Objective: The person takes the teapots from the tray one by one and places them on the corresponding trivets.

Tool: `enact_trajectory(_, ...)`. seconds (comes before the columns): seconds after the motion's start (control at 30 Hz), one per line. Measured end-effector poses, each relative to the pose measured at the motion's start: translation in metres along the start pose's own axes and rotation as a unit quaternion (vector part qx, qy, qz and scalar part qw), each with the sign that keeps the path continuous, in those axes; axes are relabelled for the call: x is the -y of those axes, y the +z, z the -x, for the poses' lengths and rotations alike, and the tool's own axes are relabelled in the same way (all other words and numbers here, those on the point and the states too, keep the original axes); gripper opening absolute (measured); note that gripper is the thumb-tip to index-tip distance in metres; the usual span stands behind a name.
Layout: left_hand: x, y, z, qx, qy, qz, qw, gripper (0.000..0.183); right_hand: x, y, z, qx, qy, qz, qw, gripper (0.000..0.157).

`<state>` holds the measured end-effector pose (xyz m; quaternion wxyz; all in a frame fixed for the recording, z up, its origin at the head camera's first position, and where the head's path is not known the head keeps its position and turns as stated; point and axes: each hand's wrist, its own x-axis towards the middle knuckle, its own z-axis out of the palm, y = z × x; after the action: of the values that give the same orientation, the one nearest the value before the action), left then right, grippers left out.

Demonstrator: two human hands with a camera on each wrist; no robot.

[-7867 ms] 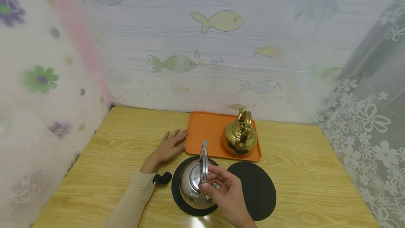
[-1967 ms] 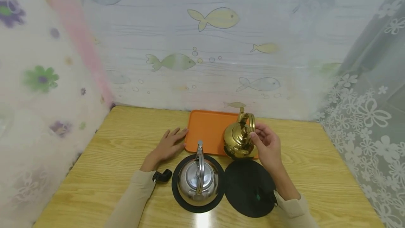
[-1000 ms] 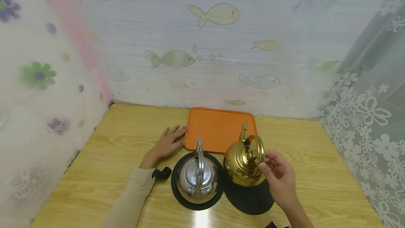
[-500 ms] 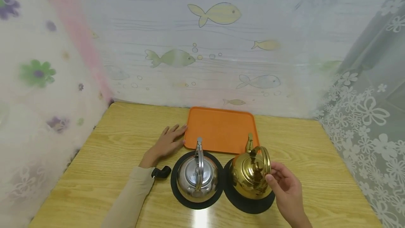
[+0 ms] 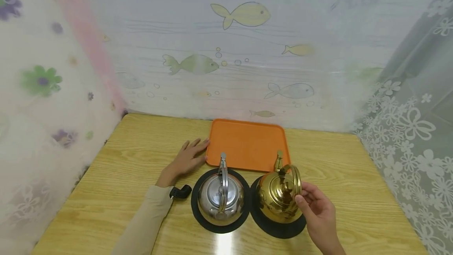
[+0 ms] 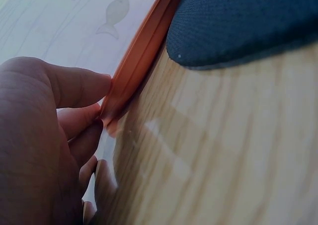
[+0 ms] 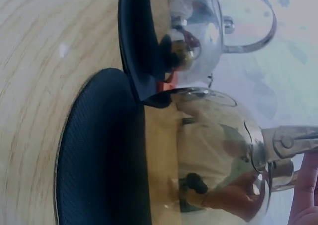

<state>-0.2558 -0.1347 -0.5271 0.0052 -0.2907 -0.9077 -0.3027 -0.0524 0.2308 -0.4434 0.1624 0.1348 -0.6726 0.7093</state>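
A gold kettle (image 5: 276,198) stands over the right black round mat (image 5: 263,225), its spout pointing to the back. My right hand (image 5: 320,215) pinches the kettle's arched handle between thumb and fingers from the right side. In the right wrist view the gold kettle's (image 7: 213,155) base appears to rest on the mat. The silver kettle (image 5: 221,204) sits on the left black mat (image 5: 198,211). Palm down on the table, my left hand (image 5: 187,160) has its fingers spread, with thumb and fingertips touching the left edge of the orange tray (image 5: 244,145).
The two mats lie side by side, their edges meeting in front of the tray on the wooden table (image 5: 138,148). Behind the table hangs a fish-patterned curtain (image 5: 198,30). A black device (image 5: 180,193) sits at the left wrist.
My right hand went from the silver kettle's handle to the gold kettle's. The gold kettle came off the orange tray, forward onto the right mat. My left hand stayed at the tray's edge.
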Motion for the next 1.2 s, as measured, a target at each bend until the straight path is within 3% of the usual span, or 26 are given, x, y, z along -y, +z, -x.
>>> enact_trajectory(0.2,-0.001,0.002,-0.002,-0.001,0.000,-0.003,1.0000,0.058,0.000,0.002,-0.003,-0.021,0.022,0.017,0.999,0.023)
enact_trajectory(0.43,-0.002,0.003,-0.004,-0.002,0.005,-0.002,1.0000,0.058,0.001,0.003,-0.003,-0.032,0.012,0.001,0.999,0.023)
enact_trajectory(0.63,-0.002,0.003,-0.004,0.007,0.004,-0.001,1.0000,0.057,0.005,0.004,-0.001,-0.052,0.054,0.042,0.996,0.024)
enact_trajectory(0.9,0.001,0.001,-0.001,-0.006,0.003,0.001,1.0000,0.057,-0.001,-0.001,-0.005,-0.007,0.061,0.015,0.998,0.024)
enact_trajectory(1.2,0.002,0.006,0.002,-0.012,0.006,0.025,0.9996,0.058,-0.001,-0.019,-0.008,0.050,0.013,-0.051,0.997,0.031)
